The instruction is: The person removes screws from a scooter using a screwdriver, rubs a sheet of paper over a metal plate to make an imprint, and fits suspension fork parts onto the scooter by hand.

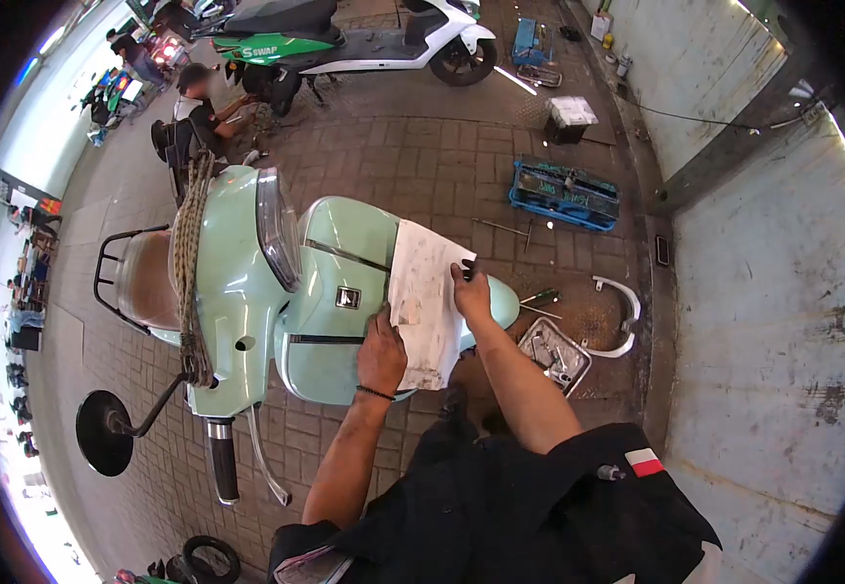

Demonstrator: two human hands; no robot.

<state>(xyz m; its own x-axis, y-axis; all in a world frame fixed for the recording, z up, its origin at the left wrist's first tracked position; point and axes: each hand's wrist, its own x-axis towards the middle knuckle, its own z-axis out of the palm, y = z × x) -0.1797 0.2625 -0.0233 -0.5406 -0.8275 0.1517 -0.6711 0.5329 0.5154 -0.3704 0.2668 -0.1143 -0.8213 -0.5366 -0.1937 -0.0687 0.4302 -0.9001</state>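
A stained white sheet of paper (422,292) lies across the front of a pale green scooter (330,302), below its square badge. My left hand (381,358), with a dark band at the wrist, has its fingers curled at the paper's left edge. My right hand (471,295) is at the upper right edge of the paper, fingers closed around a small black object (469,267); its kind is too small to tell. Beneath the paper the scooter's front is partly hidden.
A metal tray (556,355) of small parts, a green-handled screwdriver (539,298) and a curved white part (622,316) lie at the right. Beyond are a blue toolbox (565,195) and a white-green scooter (344,44), where a person (203,117) crouches. A wall (773,292) stands right.
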